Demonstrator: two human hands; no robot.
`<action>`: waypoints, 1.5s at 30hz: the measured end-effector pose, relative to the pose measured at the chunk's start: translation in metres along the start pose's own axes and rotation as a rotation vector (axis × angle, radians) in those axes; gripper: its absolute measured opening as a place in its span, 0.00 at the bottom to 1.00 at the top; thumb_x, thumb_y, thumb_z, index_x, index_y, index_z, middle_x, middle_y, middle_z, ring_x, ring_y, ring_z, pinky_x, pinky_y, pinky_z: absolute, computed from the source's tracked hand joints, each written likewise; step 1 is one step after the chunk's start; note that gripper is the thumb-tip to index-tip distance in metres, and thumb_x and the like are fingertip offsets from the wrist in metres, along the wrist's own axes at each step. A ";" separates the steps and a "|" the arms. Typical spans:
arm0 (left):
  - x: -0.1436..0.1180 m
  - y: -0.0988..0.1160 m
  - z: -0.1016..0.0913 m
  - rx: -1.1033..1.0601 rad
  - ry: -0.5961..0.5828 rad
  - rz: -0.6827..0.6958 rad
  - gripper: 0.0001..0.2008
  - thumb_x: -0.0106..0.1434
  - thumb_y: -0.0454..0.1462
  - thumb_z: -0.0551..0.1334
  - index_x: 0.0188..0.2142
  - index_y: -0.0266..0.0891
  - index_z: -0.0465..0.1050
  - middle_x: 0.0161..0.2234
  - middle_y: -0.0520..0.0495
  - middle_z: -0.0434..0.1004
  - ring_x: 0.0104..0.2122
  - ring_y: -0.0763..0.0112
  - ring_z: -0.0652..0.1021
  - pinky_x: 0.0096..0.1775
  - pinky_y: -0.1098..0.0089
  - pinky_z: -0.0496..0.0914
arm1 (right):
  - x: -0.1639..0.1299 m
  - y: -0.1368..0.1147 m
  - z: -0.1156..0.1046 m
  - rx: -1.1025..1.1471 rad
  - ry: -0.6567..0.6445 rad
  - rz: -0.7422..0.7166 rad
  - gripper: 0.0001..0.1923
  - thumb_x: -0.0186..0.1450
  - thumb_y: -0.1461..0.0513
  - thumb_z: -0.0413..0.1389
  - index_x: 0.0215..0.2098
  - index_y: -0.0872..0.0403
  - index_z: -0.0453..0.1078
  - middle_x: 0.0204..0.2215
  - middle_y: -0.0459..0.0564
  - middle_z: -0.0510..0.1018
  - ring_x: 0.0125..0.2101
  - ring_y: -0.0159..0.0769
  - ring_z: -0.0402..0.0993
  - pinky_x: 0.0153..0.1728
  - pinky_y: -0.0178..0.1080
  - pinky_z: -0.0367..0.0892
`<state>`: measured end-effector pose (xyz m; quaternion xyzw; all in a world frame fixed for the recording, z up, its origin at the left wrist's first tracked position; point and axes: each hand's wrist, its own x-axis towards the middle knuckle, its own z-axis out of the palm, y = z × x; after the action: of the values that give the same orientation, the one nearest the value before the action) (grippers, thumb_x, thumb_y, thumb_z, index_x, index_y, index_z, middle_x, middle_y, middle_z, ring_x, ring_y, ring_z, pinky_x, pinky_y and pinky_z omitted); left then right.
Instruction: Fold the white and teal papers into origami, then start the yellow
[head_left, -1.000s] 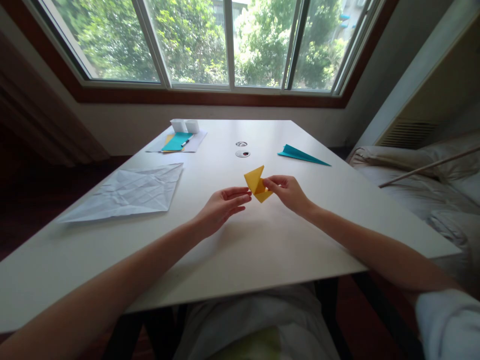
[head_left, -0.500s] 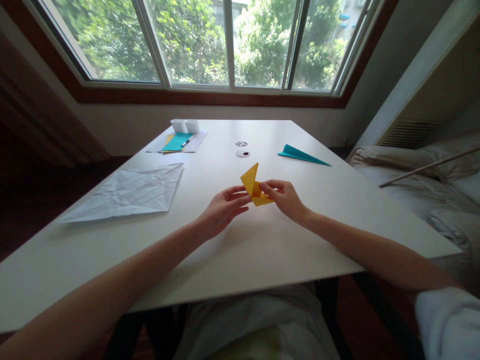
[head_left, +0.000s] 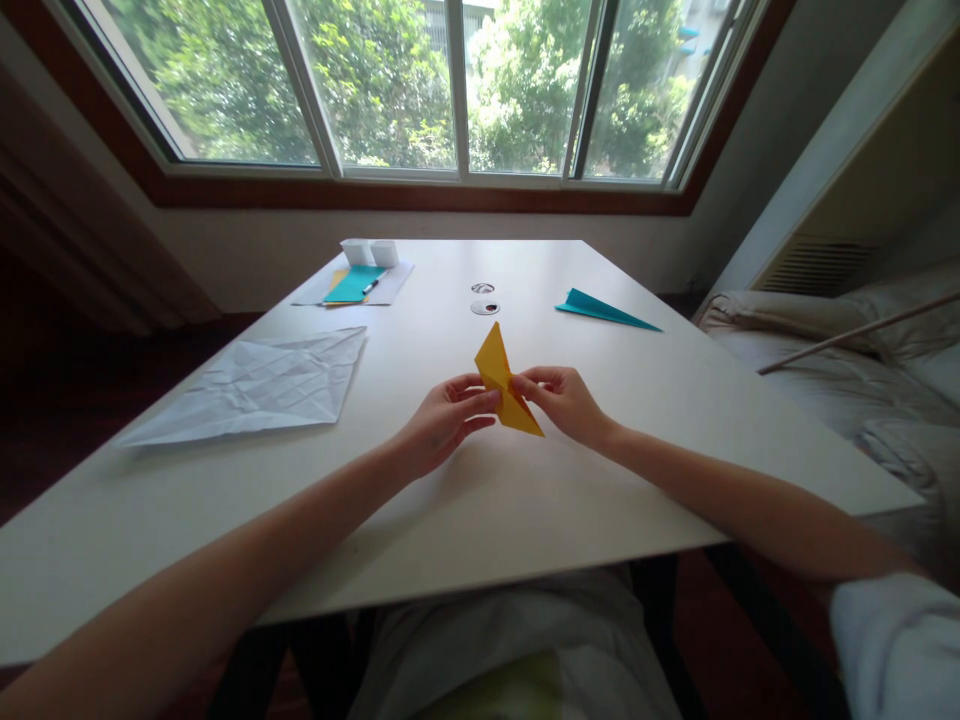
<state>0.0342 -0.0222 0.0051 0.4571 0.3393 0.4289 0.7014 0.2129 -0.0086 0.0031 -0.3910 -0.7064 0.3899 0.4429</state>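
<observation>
A folded piece of yellow paper (head_left: 492, 357) is held above the white table (head_left: 465, 540), between my two hands. One pointed flap rises at the top and another slants down to the lower right. My left hand (head_left: 450, 415) pinches its left side between thumb and fingers. From the right, my right hand (head_left: 561, 398) grips the middle fold with thumb and forefinger. The far side of the paper is hidden, as are some of the fingertips.
A blue paper plane (head_left: 607, 308) lies at the right. On the left is a creased white sheet (head_left: 277, 385). Coloured papers (head_left: 351, 284), a pen (head_left: 374, 283) and small white containers (head_left: 369, 252) stand at the far left. Two round discs (head_left: 485, 308) sit mid-table.
The yellow paper has turned: its lower flap now points down to the right, and its upper tip has shifted left. My right hand has moved slightly left on it.
</observation>
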 end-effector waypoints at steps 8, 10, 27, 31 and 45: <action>0.001 -0.001 -0.002 0.003 0.038 0.043 0.12 0.49 0.36 0.68 0.34 0.36 0.72 0.32 0.47 0.77 0.34 0.70 0.76 0.41 0.66 0.66 | -0.001 -0.007 -0.002 -0.073 0.082 -0.036 0.16 0.58 0.51 0.54 0.32 0.55 0.73 0.28 0.48 0.77 0.28 0.31 0.68 0.28 0.34 0.62; 0.002 0.000 -0.002 0.044 0.071 0.068 0.11 0.49 0.36 0.68 0.33 0.35 0.72 0.32 0.48 0.77 0.32 0.71 0.75 0.38 0.68 0.67 | -0.001 -0.007 -0.002 0.007 0.127 0.010 0.17 0.58 0.50 0.54 0.37 0.54 0.71 0.30 0.48 0.75 0.29 0.31 0.68 0.29 0.34 0.62; -0.004 0.001 -0.001 0.394 0.048 0.001 0.11 0.48 0.41 0.67 0.27 0.34 0.75 0.24 0.50 0.73 0.23 0.75 0.70 0.27 0.74 0.63 | 0.002 0.001 -0.001 0.347 -0.036 0.241 0.14 0.52 0.54 0.61 0.32 0.55 0.72 0.28 0.47 0.75 0.25 0.27 0.66 0.25 0.32 0.59; -0.004 0.002 0.001 0.384 0.072 0.015 0.12 0.47 0.41 0.68 0.27 0.33 0.74 0.23 0.49 0.73 0.24 0.74 0.71 0.27 0.73 0.64 | 0.000 -0.002 0.001 0.301 -0.131 0.225 0.15 0.50 0.55 0.62 0.33 0.56 0.73 0.29 0.48 0.76 0.27 0.30 0.68 0.27 0.34 0.61; -0.006 0.005 -0.001 0.287 0.093 0.030 0.11 0.45 0.40 0.69 0.23 0.34 0.73 0.22 0.49 0.73 0.22 0.74 0.71 0.26 0.72 0.66 | 0.004 0.000 0.001 0.444 -0.011 0.257 0.15 0.44 0.57 0.66 0.28 0.55 0.74 0.28 0.47 0.76 0.26 0.29 0.67 0.27 0.34 0.60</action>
<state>0.0301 -0.0260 0.0098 0.5371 0.4225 0.4070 0.6061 0.2104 -0.0050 0.0041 -0.3684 -0.5503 0.5908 0.4609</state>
